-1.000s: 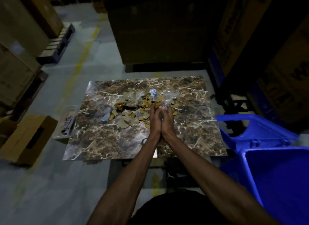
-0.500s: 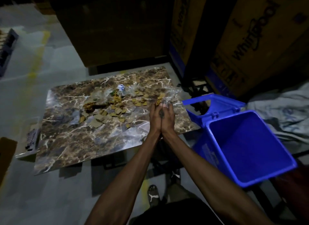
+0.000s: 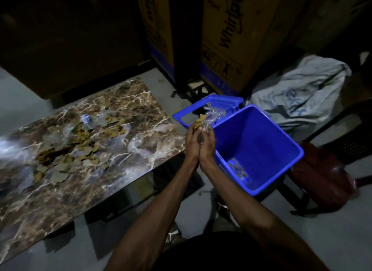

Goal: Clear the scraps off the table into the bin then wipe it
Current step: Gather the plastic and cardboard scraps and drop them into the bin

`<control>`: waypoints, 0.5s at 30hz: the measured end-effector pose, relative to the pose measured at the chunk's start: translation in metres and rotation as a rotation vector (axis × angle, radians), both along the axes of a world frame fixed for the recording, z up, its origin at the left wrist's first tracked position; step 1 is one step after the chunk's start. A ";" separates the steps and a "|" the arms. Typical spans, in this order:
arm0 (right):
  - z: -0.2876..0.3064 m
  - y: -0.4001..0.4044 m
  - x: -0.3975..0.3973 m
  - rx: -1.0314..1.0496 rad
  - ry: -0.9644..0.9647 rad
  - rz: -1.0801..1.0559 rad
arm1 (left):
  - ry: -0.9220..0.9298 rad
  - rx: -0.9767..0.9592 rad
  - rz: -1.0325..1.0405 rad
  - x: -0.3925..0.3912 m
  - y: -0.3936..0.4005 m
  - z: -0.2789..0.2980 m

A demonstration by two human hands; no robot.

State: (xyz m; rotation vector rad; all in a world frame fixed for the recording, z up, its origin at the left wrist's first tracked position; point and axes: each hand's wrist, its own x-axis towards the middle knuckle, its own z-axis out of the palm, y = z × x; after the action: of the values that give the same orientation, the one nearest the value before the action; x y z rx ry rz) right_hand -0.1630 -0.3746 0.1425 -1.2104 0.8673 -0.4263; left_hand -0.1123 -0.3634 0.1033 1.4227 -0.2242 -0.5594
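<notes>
— Two hands, pressed side by side: what do you see in them?

— From my feed, the left hand (image 3: 192, 137) and right hand (image 3: 208, 143) are cupped together, their fingers (image 3: 203, 132) curled up around a held bundle (image 3: 209, 117) of crinkled clear plastic and brown cardboard bits. It sticks out above the fingertips.

— Where is that against the bin?

— The hands sit just past the right end of the desk (image 3: 141, 149), at the near-left rim of the blue bin (image 3: 261, 141). The bundle is over that rim, in front of the bin's hinged lid (image 3: 203, 104), which is flipped open. I can see a few scraps lying at the bin's bottom.

— And the desk?

— The scrap pile (image 3: 80, 147), brown pieces with clear plastic, is spread over its middle. A grey sack (image 3: 302, 93) lies on the floor beyond the bin, below cartons (image 3: 231, 39).
</notes>
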 end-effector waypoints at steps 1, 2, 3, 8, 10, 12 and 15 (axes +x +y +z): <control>-0.005 -0.017 -0.008 0.003 -0.001 -0.008 | -0.015 0.054 -0.013 -0.006 -0.008 -0.002; -0.008 -0.034 -0.015 0.004 0.009 -0.021 | -0.010 0.065 -0.032 -0.013 -0.023 -0.005; -0.015 -0.053 -0.020 0.000 0.020 -0.058 | -0.014 0.112 -0.038 -0.022 -0.045 -0.003; -0.059 -0.160 -0.054 -0.012 0.037 -0.309 | 0.132 0.129 -0.103 -0.063 -0.146 -0.026; -0.076 -0.198 -0.072 -0.008 0.079 -0.322 | 0.156 0.157 -0.141 -0.079 -0.182 -0.039; -0.095 -0.228 -0.091 0.043 0.127 -0.329 | 0.156 0.215 -0.189 -0.093 -0.208 -0.057; -0.133 -0.268 -0.112 0.059 0.173 -0.266 | 0.183 0.305 -0.238 -0.104 -0.232 -0.082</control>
State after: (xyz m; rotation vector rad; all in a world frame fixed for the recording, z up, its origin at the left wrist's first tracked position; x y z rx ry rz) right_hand -0.2753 -0.6430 0.0095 -1.0925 1.1890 -0.5109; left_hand -0.2164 -0.5952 0.0209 1.6380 -0.1671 -0.9468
